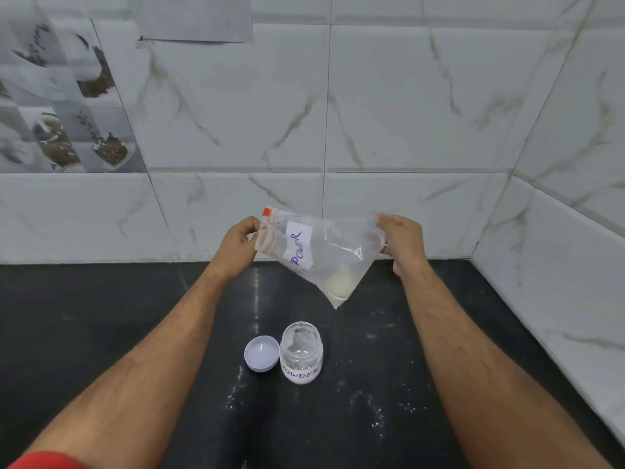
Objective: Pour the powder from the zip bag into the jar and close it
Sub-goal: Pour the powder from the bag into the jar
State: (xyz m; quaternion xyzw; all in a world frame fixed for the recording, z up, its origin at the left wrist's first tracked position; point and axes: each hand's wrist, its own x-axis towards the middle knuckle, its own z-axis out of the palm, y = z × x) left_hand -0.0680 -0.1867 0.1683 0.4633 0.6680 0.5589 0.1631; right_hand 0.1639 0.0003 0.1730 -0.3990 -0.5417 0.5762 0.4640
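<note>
A clear zip bag [324, 255] with a white label reading "POWDER" hangs in the air above the counter. Pale powder sits in its lowest corner. My left hand [238, 245] pinches the red zip end of the bag. My right hand [402, 240] pinches the opposite end. Below the bag, an open clear jar [301, 352] with a "POWDER" label stands upright on the black counter. Its white lid [261, 353] lies upside down just to the left of the jar, touching or nearly touching it.
The black counter [169, 333] carries scattered specks of white powder around and to the right of the jar. A tiled marble-pattern wall rises behind, and another closes in on the right. A sheet of paper [198, 18] hangs on the back wall.
</note>
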